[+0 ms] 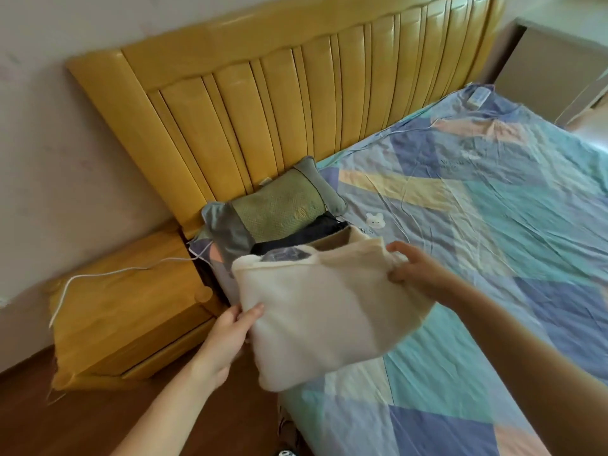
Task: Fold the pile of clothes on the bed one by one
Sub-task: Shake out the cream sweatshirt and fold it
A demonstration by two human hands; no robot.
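Both hands held a folded cream garment (325,314) over the bed (493,225) corner nearest the headboard (263,103). The left hand (227,340) gripped its near-left edge; the right hand (414,268) pinched its far-right corner. Just beyond it, dark folded clothes (312,233) lay against a green pillow (279,205) by the headboard.

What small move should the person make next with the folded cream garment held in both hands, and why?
Probably lower the cream garment onto the dark folded clothes just beyond it, beside the green pillow. It already looks folded into a compact block, the left hand and right hand grip opposite edges, and it is held over the bed corner near that stack.
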